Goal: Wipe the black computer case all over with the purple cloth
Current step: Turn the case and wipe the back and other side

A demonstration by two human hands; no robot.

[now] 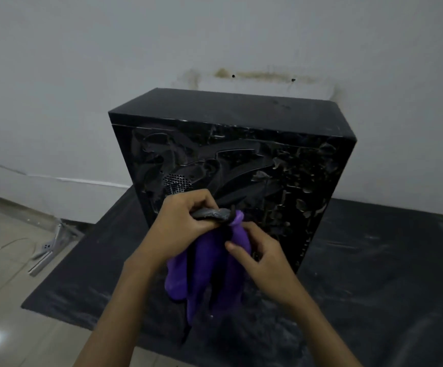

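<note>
The black computer case (231, 144) stands upright on a dark mat, its near side panel streaked and dusty, with a small vent grille at the lower left. In front of that panel hangs the purple cloth (209, 266), bunched and draping downward. My left hand (185, 223) grips the cloth's dirty grey upper end, fingers curled round it. My right hand (257, 252) holds the cloth from the right side, thumb pressed against the purple fabric. Both hands are just in front of the case's lower half; whether the cloth touches the panel I cannot tell.
A dark dusty mat (374, 260) covers the floor under and around the case. A white wall (82, 75) rises right behind the case. Pale floor tiles and some white metal scrap pieces (48, 250) lie to the left.
</note>
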